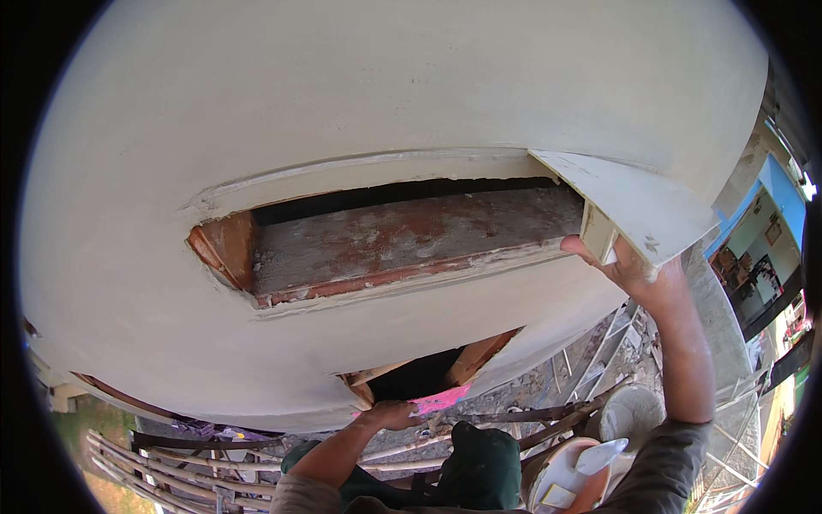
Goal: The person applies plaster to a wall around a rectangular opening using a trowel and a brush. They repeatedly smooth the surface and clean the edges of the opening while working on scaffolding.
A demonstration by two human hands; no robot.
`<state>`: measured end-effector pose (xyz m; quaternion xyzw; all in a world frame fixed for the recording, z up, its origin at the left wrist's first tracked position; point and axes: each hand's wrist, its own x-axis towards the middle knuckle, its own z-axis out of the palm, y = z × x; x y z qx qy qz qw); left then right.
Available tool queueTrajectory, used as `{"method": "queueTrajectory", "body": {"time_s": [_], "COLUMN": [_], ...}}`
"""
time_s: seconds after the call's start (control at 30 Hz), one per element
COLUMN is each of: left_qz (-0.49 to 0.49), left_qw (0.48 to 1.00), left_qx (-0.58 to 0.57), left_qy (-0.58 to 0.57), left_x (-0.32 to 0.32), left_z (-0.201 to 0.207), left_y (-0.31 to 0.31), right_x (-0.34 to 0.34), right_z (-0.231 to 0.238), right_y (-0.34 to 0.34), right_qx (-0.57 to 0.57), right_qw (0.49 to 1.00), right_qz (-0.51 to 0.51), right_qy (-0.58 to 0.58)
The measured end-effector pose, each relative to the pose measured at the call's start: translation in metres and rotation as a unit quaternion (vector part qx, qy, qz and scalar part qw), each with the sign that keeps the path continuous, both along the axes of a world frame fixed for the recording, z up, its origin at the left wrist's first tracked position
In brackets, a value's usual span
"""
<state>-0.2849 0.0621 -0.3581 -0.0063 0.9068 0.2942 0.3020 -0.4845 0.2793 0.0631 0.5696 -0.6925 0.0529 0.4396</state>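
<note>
In my right hand (629, 265), raised at the right, is a plastering float (629, 201) with a wide, pale flat board. My fingers are wrapped round the grip on its underside. The float's edge lies against the wall at the upper right corner of a long framed opening (411, 244) with a reddish-brown, plaster-smeared ledge. Low in the middle, my left hand (394, 415) closes over the bottom edge of a smaller opening (419, 373), beside a bright pink sheet (441, 400). Its fingertips are partly hidden.
A smooth pale wall (411, 86) fills most of the view. Bamboo poles (171, 471) run below at left. At lower right stand a bucket (535, 480) with a pale-bladed tool (599, 457) on it and a grey tub (634, 415). Rubble and a ladder-like frame (599, 355) lie beyond.
</note>
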Motion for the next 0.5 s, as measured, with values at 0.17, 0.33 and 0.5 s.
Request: {"method": "queueTrajectory", "body": {"time_s": [0.17,0.33,0.5], "left_qz": [-0.007,-0.014,-0.005], "left_qw": [1.0,1.0,0.999], "left_qx": [0.003,-0.003,-0.002], "left_qy": [0.017,0.011,0.042], "left_x": [-0.003,-0.003,0.006], "left_z": [-0.01,-0.015,-0.015], "left_y": [-0.003,-0.008,-0.002], "right_x": [-0.007,0.009,0.023], "right_z": [0.003,-0.009,-0.011], "right_y": [0.026,0.022,-0.002], "right_qx": [-0.015,0.032,0.031], "right_qw": [0.996,0.999,0.995], "right_qz": [-0.066,-0.007,-0.011], "right_qy": [0.05,-0.041,-0.089]}}
